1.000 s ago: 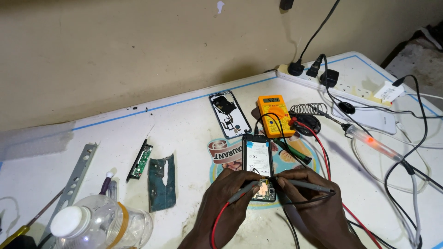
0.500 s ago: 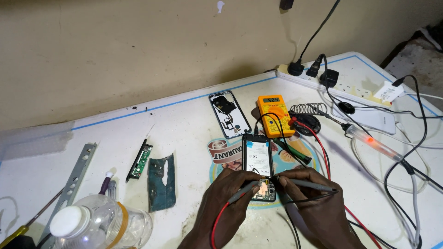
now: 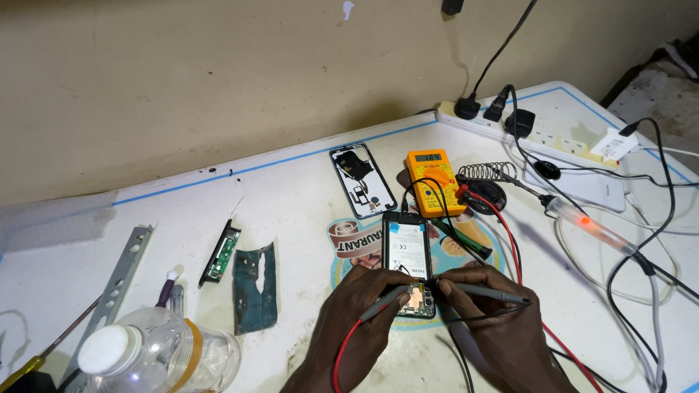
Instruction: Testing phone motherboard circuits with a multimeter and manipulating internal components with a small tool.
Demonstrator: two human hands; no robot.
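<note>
The opened black smartphone with its white battery lies low in the frame's centre, your left hand pinching the red-leaded probe, right hand gripping the grey probe; steady both tips, then glance at the orange multimeter.

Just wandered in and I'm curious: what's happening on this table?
A person is probing an opened phone lying on the white table. The left hand holds a grey test probe with a red lead, and the right hand holds another probe; both tips meet at the exposed board near the phone's lower end. An orange multimeter sits just behind the phone, its display lit. A detached phone back frame lies beside it.
</note>
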